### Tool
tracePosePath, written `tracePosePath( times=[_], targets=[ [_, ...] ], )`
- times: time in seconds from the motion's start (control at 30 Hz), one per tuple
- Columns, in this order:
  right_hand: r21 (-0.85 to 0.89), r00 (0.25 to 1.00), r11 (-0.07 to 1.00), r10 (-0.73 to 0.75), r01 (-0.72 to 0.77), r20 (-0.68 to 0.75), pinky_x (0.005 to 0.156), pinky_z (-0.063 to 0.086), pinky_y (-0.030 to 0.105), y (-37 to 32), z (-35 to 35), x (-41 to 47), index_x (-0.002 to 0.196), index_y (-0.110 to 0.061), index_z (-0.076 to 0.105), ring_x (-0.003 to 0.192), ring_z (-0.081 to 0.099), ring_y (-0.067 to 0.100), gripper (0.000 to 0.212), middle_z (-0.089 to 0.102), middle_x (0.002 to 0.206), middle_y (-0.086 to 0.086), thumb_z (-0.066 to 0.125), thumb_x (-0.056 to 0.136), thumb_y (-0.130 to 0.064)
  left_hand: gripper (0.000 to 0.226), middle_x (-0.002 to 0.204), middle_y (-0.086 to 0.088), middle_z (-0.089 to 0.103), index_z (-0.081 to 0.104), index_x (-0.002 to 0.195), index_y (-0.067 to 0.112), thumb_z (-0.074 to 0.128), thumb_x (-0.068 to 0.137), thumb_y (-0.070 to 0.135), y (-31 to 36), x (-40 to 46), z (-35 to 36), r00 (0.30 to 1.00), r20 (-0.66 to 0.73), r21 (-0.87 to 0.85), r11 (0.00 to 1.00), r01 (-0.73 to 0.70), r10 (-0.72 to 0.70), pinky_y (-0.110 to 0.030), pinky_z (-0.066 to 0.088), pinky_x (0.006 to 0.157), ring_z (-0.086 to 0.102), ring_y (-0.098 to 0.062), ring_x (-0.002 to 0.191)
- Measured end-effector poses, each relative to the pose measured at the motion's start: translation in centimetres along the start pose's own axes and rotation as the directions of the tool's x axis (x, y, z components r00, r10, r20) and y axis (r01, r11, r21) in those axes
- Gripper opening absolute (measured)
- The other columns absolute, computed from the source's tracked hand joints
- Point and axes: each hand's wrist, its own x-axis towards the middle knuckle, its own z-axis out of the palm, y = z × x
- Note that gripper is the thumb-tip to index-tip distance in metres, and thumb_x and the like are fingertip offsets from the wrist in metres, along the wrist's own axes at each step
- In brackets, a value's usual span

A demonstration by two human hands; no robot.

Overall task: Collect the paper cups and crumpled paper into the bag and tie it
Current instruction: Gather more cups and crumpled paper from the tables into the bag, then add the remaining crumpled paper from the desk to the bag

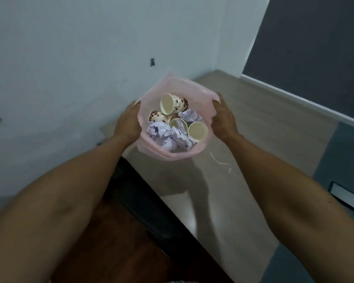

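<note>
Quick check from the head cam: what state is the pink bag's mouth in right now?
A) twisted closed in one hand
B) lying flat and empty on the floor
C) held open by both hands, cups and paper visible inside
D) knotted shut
C: the left hand and right hand hold the pink bag open by opposite sides of its rim, with paper cups and crumpled paper visible inside.

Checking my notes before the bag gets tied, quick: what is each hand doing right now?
Left hand: grips the left side of the pink bag, holding its mouth open.
Right hand: grips the bag's right side.
</note>
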Motion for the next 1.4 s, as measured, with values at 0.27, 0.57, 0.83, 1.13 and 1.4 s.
tracePosePath(
  times=[0.27, 0.57, 0.83, 1.13, 1.4],
  targets=[
    [0.055, 0.955, 0.955, -0.293, 0.291, 0.04, 0.104, 0.046, 0.043, -20.3, 7.0, 0.8, 0.152, -0.02, 0.042, 0.134, 0.052, 0.032, 0.075, 0.021, 0.169, -0.007, 0.052, 0.083, 0.008, 0.074, 0.166, -0.007, 0.027, 0.031, 0.158, 0.012, 0.045, 0.089, -0.012, -13.7, -6.8, -15.8, 0.948, -0.278, 0.029, 0.985, 0.172, -0.158, -0.035, 0.026, 0.122, 0.029, -0.025, 0.151],
    [0.216, 0.845, 0.86, -0.501, 0.463, 0.184, 0.104, 0.046, 0.049, -42.3, 20.8, -8.0, 0.149, -0.021, 0.043, 0.128, 0.056, 0.033, 0.073, 0.017, 0.168, -0.015, 0.042, 0.083, 0.011, 0.071, 0.166, -0.011, 0.024, 0.027, 0.159, 0.007, 0.046, 0.092, -0.01, -30.8, -23.7, -31.0, 0.84, -0.426, 0.097, 0.905, 0.413, -0.337, -0.037, 0.022, 0.124, 0.024, -0.025, 0.153],
    [0.391, 0.679, 0.762, -0.642, 0.516, 0.357, 0.107, 0.043, 0.044, -55.0, 33.4, -20.6, 0.152, -0.023, 0.042, 0.133, 0.053, 0.03, 0.073, 0.019, 0.169, -0.01, 0.043, 0.085, 0.006, 0.074, 0.167, -0.009, 0.023, 0.028, 0.158, 0.008, 0.048, 0.09, -0.011, -41.7, -41.4, -37.9, 0.727, -0.457, 0.127, 0.772, 0.623, -0.512, -0.039, 0.028, 0.121, 0.029, -0.026, 0.152],
    [0.552, 0.403, 0.612, -0.79, 0.566, 0.463, 0.099, 0.048, 0.046, -64.1, 42.4, -30.9, 0.154, -0.009, 0.038, 0.134, 0.052, 0.035, 0.075, 0.016, 0.169, 0.005, 0.048, 0.085, 0.018, 0.071, 0.159, -0.017, 0.037, 0.038, 0.153, 0.005, 0.048, 0.085, -0.013, -48.2, -55.2, -39.0, 0.55, -0.528, 0.004, 0.646, 0.763, -0.647, -0.047, 0.041, 0.111, 0.045, -0.039, 0.138],
    [0.543, 0.275, 0.595, -0.783, 0.593, 0.557, 0.097, 0.045, 0.034, -70.6, 51.3, -34.3, 0.156, -0.012, 0.036, 0.136, 0.049, 0.03, 0.083, 0.013, 0.171, -0.002, 0.048, 0.081, 0.021, 0.074, 0.16, -0.016, 0.033, 0.03, 0.157, 0.01, 0.051, 0.089, -0.01, -56.5, -59.9, -38.6, 0.385, -0.516, -0.065, 0.483, 0.873, -0.765, -0.045, 0.043, 0.105, 0.049, -0.041, 0.133]
  ],
)
